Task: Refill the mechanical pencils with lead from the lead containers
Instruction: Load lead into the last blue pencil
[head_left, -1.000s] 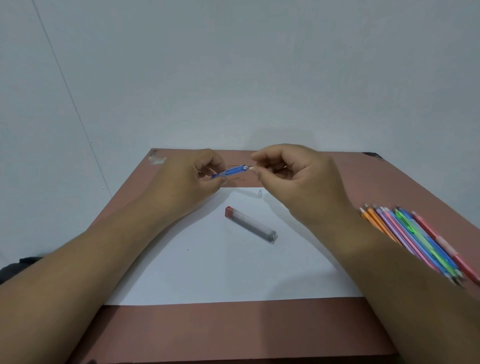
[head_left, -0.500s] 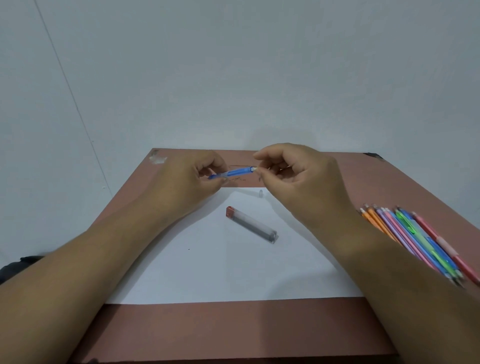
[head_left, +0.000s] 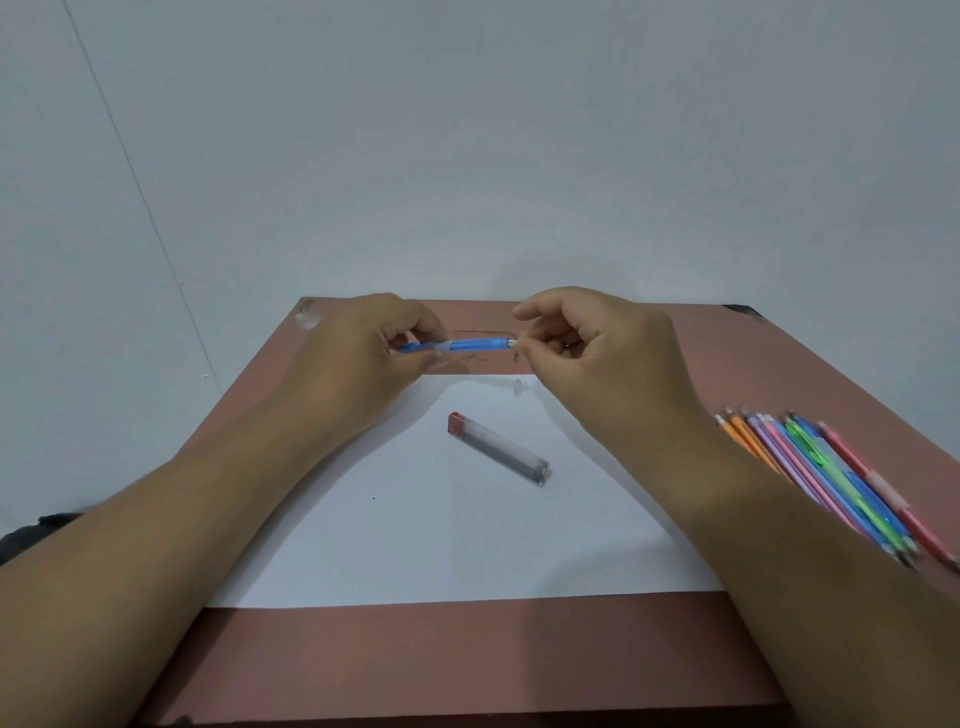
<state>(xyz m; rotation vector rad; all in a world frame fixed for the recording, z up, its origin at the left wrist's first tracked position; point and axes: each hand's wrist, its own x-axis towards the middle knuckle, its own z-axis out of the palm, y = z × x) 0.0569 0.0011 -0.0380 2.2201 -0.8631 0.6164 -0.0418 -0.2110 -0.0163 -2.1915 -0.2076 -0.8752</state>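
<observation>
My left hand (head_left: 363, 353) grips a blue mechanical pencil (head_left: 467, 345) by its tip end and holds it level above the far part of the table. My right hand (head_left: 587, 343) pinches the small white piece at the pencil's back end (head_left: 514, 343). A clear lead container (head_left: 498, 449) with a red cap lies on the white paper sheet (head_left: 441, 535), below and between my hands. A tiny clear cap (head_left: 517, 387) sits on the paper near my right hand.
A bundle of several coloured mechanical pencils (head_left: 831, 478) lies on the brown table (head_left: 467, 665) at the right, partly behind my right forearm. A white wall rises just past the table's far edge.
My right hand closed the small gap to the pencil's back end and now pinches it. The pencil has tilted to nearly level. My left hand stayed in place.
</observation>
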